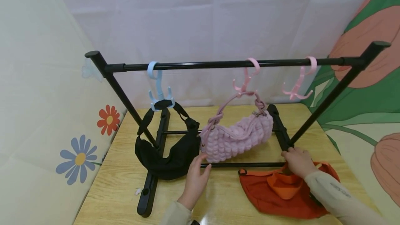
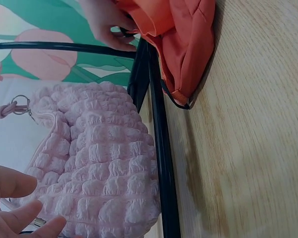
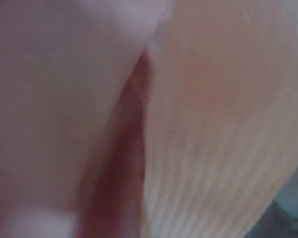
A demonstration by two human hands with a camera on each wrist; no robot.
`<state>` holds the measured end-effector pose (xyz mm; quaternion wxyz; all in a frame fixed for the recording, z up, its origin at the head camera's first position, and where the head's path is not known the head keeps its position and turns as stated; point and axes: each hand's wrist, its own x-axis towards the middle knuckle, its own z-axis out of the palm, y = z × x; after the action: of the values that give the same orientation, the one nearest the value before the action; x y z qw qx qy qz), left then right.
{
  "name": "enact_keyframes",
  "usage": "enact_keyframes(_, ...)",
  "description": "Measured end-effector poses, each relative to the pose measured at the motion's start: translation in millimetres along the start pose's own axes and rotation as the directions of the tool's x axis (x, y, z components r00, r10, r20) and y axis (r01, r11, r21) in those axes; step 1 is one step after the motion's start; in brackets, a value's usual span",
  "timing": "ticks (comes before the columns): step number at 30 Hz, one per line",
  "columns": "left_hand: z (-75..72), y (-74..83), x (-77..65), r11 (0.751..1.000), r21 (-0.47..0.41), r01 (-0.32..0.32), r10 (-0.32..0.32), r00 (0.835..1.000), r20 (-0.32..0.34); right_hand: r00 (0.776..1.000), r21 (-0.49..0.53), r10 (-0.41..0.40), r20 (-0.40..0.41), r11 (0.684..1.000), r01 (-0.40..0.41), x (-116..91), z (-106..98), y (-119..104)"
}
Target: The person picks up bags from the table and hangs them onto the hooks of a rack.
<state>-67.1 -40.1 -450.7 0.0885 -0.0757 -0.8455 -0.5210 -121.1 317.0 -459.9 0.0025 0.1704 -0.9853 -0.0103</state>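
A lilac puffy handbag [image 1: 235, 138] hangs by its strap from a pink hook [image 1: 243, 84] on the black rack. My left hand [image 1: 197, 180] is at the lower left end of this bag, fingers extended and parted; whether they touch it I cannot tell. On the table at the right lies a red-orange bag [image 1: 275, 193] with an orange strap. My right hand [image 1: 298, 162] grips the far side of that bag, beside the rack's right foot, fingers curled over a dark part [image 2: 123, 30]. Skin and a ribbed cuff [image 3: 203, 163] fill the blurred right wrist view.
A black bag [image 1: 168, 162] hangs from a blue hook [image 1: 160, 88] at the left. Another pink hook [image 1: 298, 82] hangs bare near the right end of the rack bar [image 1: 200, 65]. The rack's lower bar [image 1: 250, 165] crosses the wooden table [image 1: 106, 197].
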Motion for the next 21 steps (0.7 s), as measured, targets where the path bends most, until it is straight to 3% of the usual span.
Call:
enact_keyframes(4,1.3,-0.7,-1.2,1.0,-0.001,0.015,-0.015,1.0,0.005,1.0,0.004,0.013,-0.025,1.0,-0.013,0,-2,0)
enact_keyframes(11,2.2,-0.3,-2.8,1.0,0.0,0.016,-0.016,1.0,0.005,0.984,0.13,0.007,-0.176,0.991,0.016,-2,-20,-3)
enact_keyframes(17,2.6,0.7,-0.8,1.0,-0.004,0.005,-0.005,1.0,0.013,0.975,0.319,0.074,-0.208,0.948,-0.003,-6,-49,-6)
enact_keyframes(21,3.3,1.5,0.3,1.0,-0.011,-0.001,0.001,1.0,0.025,0.951,0.385,0.112,-0.289,0.923,0.008,-11,-63,-10)
